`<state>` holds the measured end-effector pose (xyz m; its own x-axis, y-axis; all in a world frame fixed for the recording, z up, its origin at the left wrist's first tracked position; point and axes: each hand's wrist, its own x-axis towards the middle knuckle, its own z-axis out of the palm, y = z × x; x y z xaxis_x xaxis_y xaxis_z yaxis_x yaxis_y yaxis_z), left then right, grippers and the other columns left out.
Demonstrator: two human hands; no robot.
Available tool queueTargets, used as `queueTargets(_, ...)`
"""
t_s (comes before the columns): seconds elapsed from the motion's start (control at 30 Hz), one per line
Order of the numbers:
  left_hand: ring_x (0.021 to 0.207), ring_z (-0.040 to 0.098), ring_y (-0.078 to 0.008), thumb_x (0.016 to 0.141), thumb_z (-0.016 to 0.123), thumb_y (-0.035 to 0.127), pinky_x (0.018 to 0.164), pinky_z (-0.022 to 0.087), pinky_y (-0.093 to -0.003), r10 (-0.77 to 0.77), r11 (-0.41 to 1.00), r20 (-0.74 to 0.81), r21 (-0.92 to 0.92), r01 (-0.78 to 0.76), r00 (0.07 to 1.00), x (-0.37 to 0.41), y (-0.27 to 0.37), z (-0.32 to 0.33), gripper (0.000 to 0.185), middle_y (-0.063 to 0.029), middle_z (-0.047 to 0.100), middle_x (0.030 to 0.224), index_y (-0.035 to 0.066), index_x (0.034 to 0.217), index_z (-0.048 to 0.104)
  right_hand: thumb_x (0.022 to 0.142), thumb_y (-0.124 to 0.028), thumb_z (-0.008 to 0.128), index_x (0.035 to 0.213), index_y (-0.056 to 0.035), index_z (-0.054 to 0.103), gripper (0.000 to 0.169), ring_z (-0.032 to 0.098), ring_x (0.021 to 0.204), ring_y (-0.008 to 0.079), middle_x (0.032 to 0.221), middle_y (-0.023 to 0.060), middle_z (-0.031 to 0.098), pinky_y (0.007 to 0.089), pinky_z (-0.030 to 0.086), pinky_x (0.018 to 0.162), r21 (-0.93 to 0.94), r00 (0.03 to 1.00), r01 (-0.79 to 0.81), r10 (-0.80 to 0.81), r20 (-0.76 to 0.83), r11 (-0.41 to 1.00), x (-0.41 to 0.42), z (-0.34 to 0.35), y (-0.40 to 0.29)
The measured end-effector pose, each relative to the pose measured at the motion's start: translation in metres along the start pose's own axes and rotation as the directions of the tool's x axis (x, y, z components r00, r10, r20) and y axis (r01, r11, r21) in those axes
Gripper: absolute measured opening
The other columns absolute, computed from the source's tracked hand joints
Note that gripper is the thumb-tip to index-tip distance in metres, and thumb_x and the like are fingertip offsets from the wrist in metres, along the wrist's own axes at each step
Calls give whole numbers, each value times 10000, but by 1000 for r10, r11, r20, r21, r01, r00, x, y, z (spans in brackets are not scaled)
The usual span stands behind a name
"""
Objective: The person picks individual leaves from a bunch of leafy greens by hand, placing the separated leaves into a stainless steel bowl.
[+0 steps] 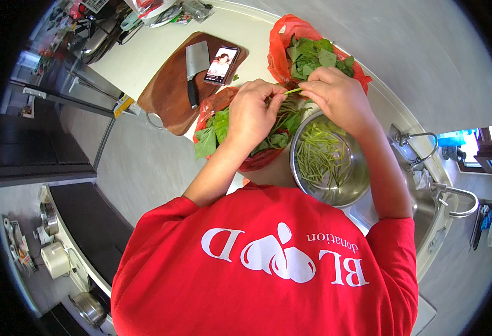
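A short green stem (293,90) is pinched at one end by my left hand (256,110) and at the other by my right hand (334,98). Below my left hand, leafy greens with long stems (290,115) lie in a red plastic bag (263,161). Picked green leaves (313,54) fill a second red plastic bag (280,50), just beyond my right hand. Nearest my right forearm stands a stainless steel bowl (355,185), holding many short cut-length stems (319,155).
On a wooden cutting board (166,90) at the left lie a cleaver (197,59) and a phone (222,65) with its screen lit. A sink (416,201) with a curved faucet (464,201) is at the right. Bags and dishes crowd the counter's far left end.
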<state>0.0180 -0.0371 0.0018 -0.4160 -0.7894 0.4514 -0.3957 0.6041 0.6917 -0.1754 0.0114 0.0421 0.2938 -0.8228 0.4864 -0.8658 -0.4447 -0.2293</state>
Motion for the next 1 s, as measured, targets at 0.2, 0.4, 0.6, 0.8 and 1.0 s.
queueTargets(0.2, 735, 611, -265, 766, 700, 119, 657, 484, -355, -14, 994, 78, -104, 23, 997, 3, 13, 8, 126, -115, 642, 805, 27, 845, 667, 798, -112, 666, 911, -65, 673, 123, 588, 652, 220, 788, 76, 603, 306, 472, 580, 286, 959, -199, 246, -139, 937, -30, 17, -8)
queueTargets(0.4, 691, 593, -98, 796, 692, 67, 652, 476, -254, -115, 924, 183, -340, 173, 976, -2, 24, 24, 107, -65, 658, 783, -8, 870, 669, 865, -104, 633, 953, 3, 664, 141, 511, 565, 63, 724, 24, 603, 192, 385, 486, 901, 643, -379, 760, 94, 210, -39, 26, -27)
queueTargets(0.6, 681, 584, -94, 794, 696, 69, 656, 474, -244, -130, 942, 228, -275, 191, 965, -5, 33, 19, 114, -56, 648, 759, -7, 876, 670, 877, -107, 625, 963, 23, 637, 157, 484, 576, 59, 765, 46, 604, 178, 343, 434, 983, 494, -51, 851, 180, -178, -36, 25, -23)
queueTargets(0.8, 652, 605, -136, 778, 703, 71, 623, 479, -262, -135, 945, 196, -269, 186, 971, -17, 20, 16, 112, -92, 652, 755, -9, 849, 672, 887, -131, 618, 999, 11, 626, 181, 502, 649, 53, 847, 38, 616, 184, 357, 479, 987, 473, 56, 875, 107, -151, -52, 13, 5)
queueTargets(1.0, 677, 559, -72, 807, 701, 88, 650, 463, -218, -217, 926, 214, -263, 270, 952, -17, 14, 17, 129, -24, 636, 754, -11, 881, 661, 904, -161, 597, 1046, 2, 614, 216, 510, 642, 56, 873, 22, 618, 185, 352, 492, 987, 459, 9, 878, 136, -158, -66, 5, 9)
